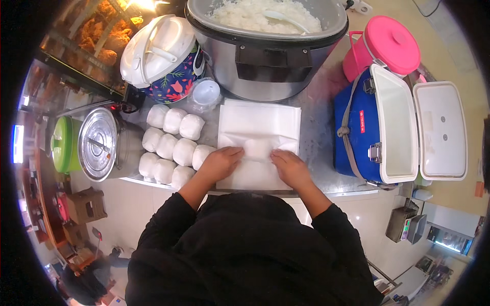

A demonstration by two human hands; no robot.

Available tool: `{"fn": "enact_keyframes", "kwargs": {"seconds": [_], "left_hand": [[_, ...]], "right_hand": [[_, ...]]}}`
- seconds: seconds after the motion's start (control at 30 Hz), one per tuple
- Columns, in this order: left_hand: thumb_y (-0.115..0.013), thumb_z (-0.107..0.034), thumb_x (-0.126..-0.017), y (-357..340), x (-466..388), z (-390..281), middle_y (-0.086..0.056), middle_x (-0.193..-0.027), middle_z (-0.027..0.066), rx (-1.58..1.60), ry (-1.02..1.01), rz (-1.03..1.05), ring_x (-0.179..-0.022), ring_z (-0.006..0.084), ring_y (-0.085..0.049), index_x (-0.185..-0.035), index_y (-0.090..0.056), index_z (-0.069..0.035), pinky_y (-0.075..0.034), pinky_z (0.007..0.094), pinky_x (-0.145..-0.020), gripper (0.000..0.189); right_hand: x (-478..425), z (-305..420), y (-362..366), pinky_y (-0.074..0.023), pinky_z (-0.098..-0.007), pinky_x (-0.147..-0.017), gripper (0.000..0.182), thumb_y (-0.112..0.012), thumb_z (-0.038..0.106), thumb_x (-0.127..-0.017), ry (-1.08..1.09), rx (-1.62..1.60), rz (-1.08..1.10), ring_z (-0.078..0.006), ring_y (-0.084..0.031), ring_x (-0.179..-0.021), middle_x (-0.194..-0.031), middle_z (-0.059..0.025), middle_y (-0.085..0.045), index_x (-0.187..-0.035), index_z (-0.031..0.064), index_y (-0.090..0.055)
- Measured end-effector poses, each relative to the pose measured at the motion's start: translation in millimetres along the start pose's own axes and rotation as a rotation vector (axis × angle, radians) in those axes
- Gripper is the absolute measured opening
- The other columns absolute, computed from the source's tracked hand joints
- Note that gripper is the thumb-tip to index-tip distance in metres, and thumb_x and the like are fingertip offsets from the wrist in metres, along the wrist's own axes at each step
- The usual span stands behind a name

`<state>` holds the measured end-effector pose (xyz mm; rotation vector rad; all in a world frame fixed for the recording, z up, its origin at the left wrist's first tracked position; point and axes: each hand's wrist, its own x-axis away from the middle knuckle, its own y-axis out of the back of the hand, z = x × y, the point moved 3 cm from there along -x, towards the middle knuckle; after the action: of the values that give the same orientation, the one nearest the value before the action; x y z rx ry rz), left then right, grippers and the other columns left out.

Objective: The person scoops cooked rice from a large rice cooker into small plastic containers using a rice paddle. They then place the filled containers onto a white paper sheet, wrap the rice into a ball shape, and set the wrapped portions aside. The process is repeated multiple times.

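A stack of white wrapping paper (260, 118) lies on the steel table before me. Its top sheet is folded up over a rounded lump (258, 148), perhaps rice; the paper hides what is inside. My left hand (224, 162) pinches the sheet at the lump's left side. At the other side, my right hand (289, 164) grips the paper between thumb and fingers. Several wrapped white bundles (185, 152) sit in rows to the left, the closest one touching or almost touching my left hand. Beyond the stack, a large cooker (268, 69) holds white rice (245, 15) and a pale rice paddle (285, 21).
A floral lidded container (168, 76) and a small plastic-wrapped bowl (206, 91) stand behind the bundles. The lidded steel pot (97, 143) is far left. On the right are an open blue cooler box (356, 126) and a pink lidded bucket (392, 44). Fried food fills a lit display case (103, 34).
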<state>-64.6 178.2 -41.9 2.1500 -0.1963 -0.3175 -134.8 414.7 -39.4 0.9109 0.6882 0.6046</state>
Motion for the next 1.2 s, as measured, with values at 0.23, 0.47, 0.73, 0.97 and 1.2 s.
{"fn": "enact_keyframes", "kwargs": {"seconds": [0.23, 0.47, 0.73, 0.97, 1.2], "left_hand": [[-0.066, -0.008, -0.076, -6.1, -37.9, 21.9, -0.064, -0.103, 0.0148, 0.226, 0.386, 0.009, -0.101, 0.0344, -0.062, -0.095, -0.063, -0.005, -0.052, 0.0439, -0.081, 0.019], [-0.069, -0.014, -0.069, -2.3, -57.8, 27.0, -0.058, -0.093, 0.0094, -0.219, 0.168, 0.047, -0.089, 0.0309, -0.058, -0.085, -0.063, -0.007, -0.052, 0.0411, -0.074, 0.018], [-0.059, -0.012, -0.082, -41.2, -21.0, -4.6, -0.057, -0.089, 0.0120, -0.368, 0.237, -0.133, -0.086, 0.0319, -0.056, -0.097, -0.066, -0.005, -0.051, 0.0430, -0.074, 0.018], [-0.049, -0.029, -0.096, -43.7, -24.9, 1.0, -0.061, -0.117, 0.0137, 1.097, 0.858, -0.331, -0.106, 0.0287, -0.059, -0.116, -0.060, -0.003, -0.050, 0.0415, -0.082, 0.035], [-0.042, -0.050, -0.099, -2.8, -28.8, -29.6, -0.062, -0.110, 0.0098, 1.800, 1.114, -0.556, -0.103, 0.0207, -0.060, -0.124, -0.053, -0.006, -0.050, 0.0369, -0.083, 0.052]], "right_hand": [[-32.6, -27.3, -11.1, -0.0535, -0.0418, -0.076, 0.025, -0.072, 0.012, -0.075, -0.377, -0.060, 0.146, -0.0335, -0.065, -0.089, -0.102, -0.0114, -0.065, -0.096, 0.0073, -0.061], [-74.5, -36.3, -1.9, -0.0511, -0.0424, -0.076, 0.027, -0.074, 0.013, -0.073, -0.401, 0.019, 0.444, -0.0344, -0.062, -0.091, -0.093, -0.0122, -0.060, -0.096, 0.0057, -0.062], [-12.2, 19.5, -42.9, -0.0458, -0.0437, -0.084, 0.026, -0.065, 0.006, -0.075, -0.323, 0.093, -0.149, -0.0338, -0.055, -0.092, -0.102, -0.0117, -0.057, -0.100, 0.0030, -0.066], [-32.6, 32.6, -29.1, -0.0402, -0.0456, -0.087, 0.053, -0.062, 0.003, -0.073, -0.214, 0.028, -0.305, -0.0311, -0.054, -0.102, -0.112, -0.0100, -0.058, -0.126, 0.0069, -0.060], [-58.8, 74.2, -11.8, -0.0371, -0.0437, -0.096, 0.056, -0.053, 0.001, -0.078, -0.127, -0.190, -0.130, -0.0253, -0.057, -0.108, -0.119, -0.0118, -0.064, -0.134, 0.0050, -0.054]]}}
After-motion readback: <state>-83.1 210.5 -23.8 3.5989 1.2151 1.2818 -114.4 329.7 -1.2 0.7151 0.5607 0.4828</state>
